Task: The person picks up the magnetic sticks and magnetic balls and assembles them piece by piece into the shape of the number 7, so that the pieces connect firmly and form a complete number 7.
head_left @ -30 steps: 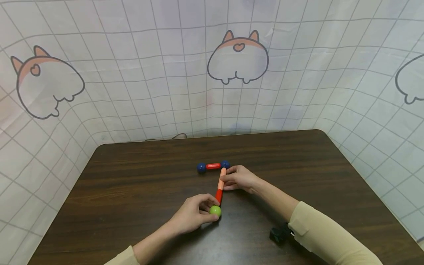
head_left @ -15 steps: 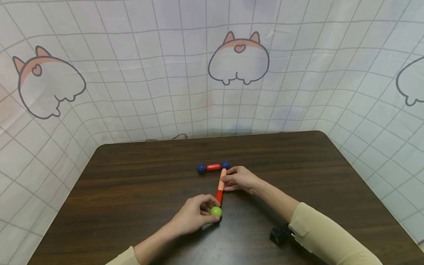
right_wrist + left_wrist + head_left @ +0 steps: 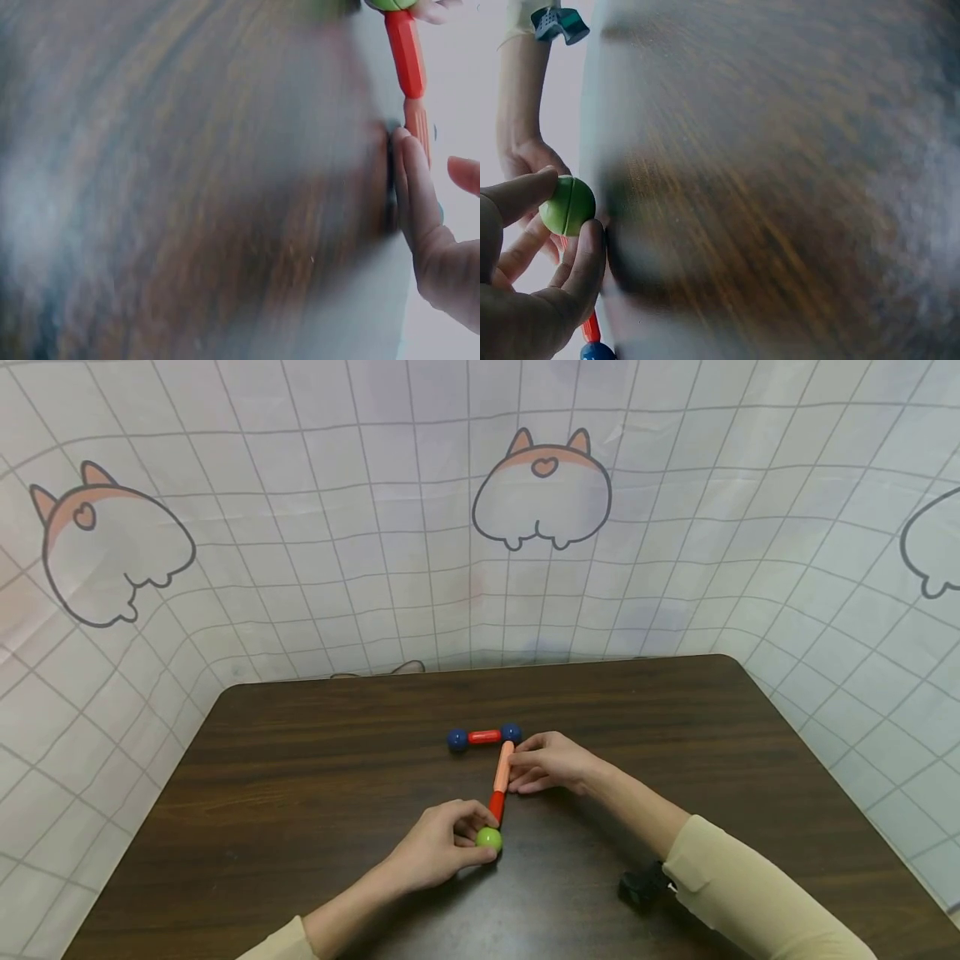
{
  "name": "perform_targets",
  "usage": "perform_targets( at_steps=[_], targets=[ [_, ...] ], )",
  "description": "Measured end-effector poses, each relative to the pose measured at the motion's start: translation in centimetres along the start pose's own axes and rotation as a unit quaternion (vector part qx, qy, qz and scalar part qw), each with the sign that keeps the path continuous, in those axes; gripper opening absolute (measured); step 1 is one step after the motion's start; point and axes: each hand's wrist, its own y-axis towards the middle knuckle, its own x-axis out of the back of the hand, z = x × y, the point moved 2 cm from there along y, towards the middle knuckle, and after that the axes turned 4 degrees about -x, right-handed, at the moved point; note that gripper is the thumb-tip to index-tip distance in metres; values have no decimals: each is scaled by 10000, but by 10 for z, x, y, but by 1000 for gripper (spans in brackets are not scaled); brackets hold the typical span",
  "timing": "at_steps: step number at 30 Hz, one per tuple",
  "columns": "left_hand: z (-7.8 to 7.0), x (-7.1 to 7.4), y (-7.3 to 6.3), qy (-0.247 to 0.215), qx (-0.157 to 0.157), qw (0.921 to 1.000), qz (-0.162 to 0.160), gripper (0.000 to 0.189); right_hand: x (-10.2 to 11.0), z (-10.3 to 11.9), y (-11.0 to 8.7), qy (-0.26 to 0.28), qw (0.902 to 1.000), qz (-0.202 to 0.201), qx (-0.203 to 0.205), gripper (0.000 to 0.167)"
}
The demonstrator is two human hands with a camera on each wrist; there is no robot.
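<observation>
My left hand (image 3: 431, 850) pinches a glossy green ball (image 3: 489, 840) between thumb and fingers, low at the table; the left wrist view shows a seam around the green ball (image 3: 568, 206). From the ball a red rod (image 3: 497, 808) leads away and meets a peach rod (image 3: 504, 767) end to end. My right hand (image 3: 557, 764) is beside the peach rod, thumb lifted apart from it in the right wrist view, fingertips (image 3: 409, 142) close along its side. Whether they touch it I cannot tell. The rod's far end lies by a blue ball (image 3: 512, 733).
A shorter red rod (image 3: 483, 737) joins that blue ball to another blue ball (image 3: 457, 741), all lying on the dark wooden table (image 3: 315, 760). A black wrist device (image 3: 643, 885) is at the right sleeve. White gridded cloth (image 3: 337, 527) hangs around the table's back and sides.
My right hand has loosened its pinch on the peach rod and shifted slightly right. The left hand and the green ball have stayed almost still.
</observation>
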Motion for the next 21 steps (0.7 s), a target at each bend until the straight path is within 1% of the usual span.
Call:
perform_targets(
  at_steps=[3, 6, 10, 17, 21],
  targets=[
    [1, 0, 0, 37, -20, 10000, 16, 23, 4, 1, -2, -204, 9997, -50, 89, 42],
    [1, 0, 1, 45, -59, 10000, 17, 23, 8, 4, -5, -333, 9992, -165, 127, 43],
    [1, 1, 0, 109, -58, 9999, -6, 25, 12, 7, -9, -446, 9986, -199, 184, 43],
    [2, 3, -2, -8, 78, 10000, -53, 35, 26, 10, -20, -896, 9952, -202, 348, 41],
    [4, 8, -4, 55, 107, 9999, -108, 38, 35, 12, -25, -1126, 9922, -192, 496, 39]
  ],
)
